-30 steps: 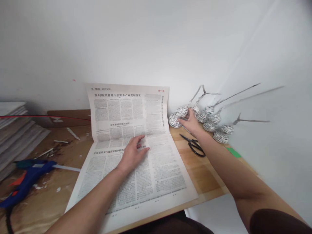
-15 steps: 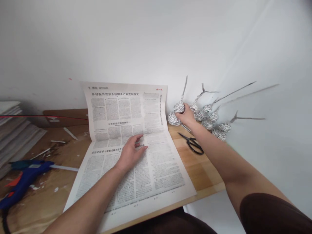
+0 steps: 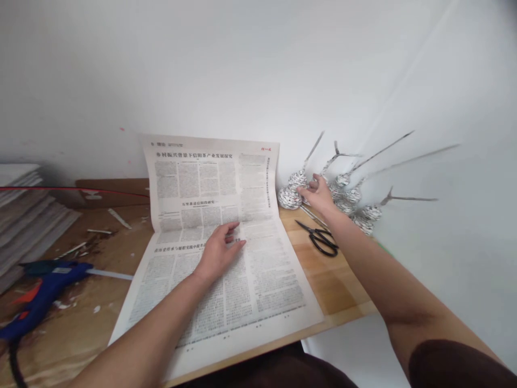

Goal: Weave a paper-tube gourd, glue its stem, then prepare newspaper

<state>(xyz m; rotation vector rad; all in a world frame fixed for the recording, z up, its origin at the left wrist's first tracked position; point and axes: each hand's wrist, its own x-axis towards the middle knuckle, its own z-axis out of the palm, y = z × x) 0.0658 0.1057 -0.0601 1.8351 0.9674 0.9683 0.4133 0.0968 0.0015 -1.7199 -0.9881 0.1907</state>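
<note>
A newspaper sheet lies on the table, its far half bent up against the wall. My left hand rests on it with the fingers loosely apart, holding nothing. At the right, my right hand is beside a gourd-shaped piece woven from printed paper strips, its thin stem leaning against the wall. The fingers there are apart, with the fingertips close to the gourd; whether they touch it I cannot tell. Several similar woven gourds stand behind and right of this hand. Black-handled scissors lie below the right wrist.
A blue glue gun with a white glue stick sits on a stained brown board at the left. Paper scraps lie near it. A stack of paper stands at the far left, and a red wire crosses there. White walls border the table.
My right hand has let go of the nearest woven gourd and drawn slightly right, its fingers opening. That gourd's stem now leans further right. My left hand stays on the newspaper.
</note>
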